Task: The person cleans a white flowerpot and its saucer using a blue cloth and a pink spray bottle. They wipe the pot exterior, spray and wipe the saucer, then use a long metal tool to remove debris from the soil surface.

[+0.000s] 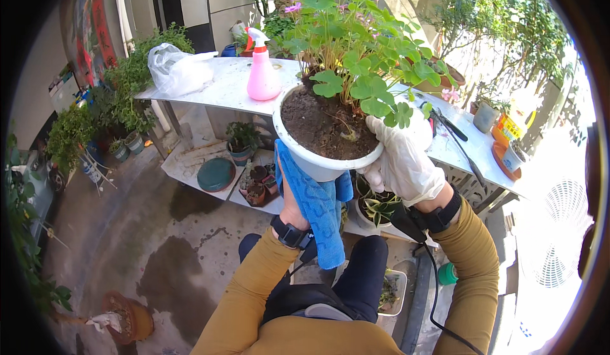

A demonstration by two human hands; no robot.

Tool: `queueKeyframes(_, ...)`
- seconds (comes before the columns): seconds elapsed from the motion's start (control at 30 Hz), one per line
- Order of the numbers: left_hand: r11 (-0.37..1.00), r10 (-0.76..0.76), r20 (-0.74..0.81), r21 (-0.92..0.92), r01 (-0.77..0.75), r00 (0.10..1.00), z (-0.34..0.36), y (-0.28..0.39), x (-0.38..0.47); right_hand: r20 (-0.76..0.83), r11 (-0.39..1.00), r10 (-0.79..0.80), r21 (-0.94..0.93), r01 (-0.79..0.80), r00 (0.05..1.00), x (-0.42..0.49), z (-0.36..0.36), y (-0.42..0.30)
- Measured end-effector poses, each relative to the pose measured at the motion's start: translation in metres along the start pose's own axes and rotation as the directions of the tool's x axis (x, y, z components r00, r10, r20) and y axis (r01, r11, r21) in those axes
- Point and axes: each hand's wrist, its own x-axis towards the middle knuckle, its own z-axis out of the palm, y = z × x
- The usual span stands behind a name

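Note:
A white plastic flowerpot with dark soil and a leafy, pink-flowered oxalis plant is held up, tilted, at the near edge of a white table. My right hand, in a whitish glove, grips the pot's right rim. Under the pot's left side is my left hand, mostly hidden by the pot and a blue cloth that hangs down from it; its fingers do not show. A pink spray bottle with a white and red head stands on the table just left of the pot.
A clear plastic bag lies on the table's left. Black-handled tools and a small pot on an orange saucer are at its right. The lower shelf bears a green round lid and potted plants. A brown pot stands on the floor.

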Motion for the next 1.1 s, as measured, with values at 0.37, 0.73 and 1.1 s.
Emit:
queueKeyframes(0.37, 0.831, 0.339, -0.123, 0.504, -0.236, 0.933, -0.011, -0.053, -0.006, -0.143, 0.969, 0.169, 0.203, -0.138, 0.975, 0.007, 0.022, -0.013)
queueKeyframes(0.73, 0.344, 0.620, 0.161, 0.824, -0.450, 0.768, -0.057, -0.028, 0.002, -0.145, 0.980, 0.154, 0.152, -0.131, 0.977, 0.002, 0.015, -0.042)
queueKeyframes(1.1, -0.227, 0.503, 0.604, 0.783, -0.579, 0.619, -0.007, 0.001, 0.006, -0.245, 0.978, 0.205, 0.077, -0.192, 0.948, -0.017, 0.013, -0.045)
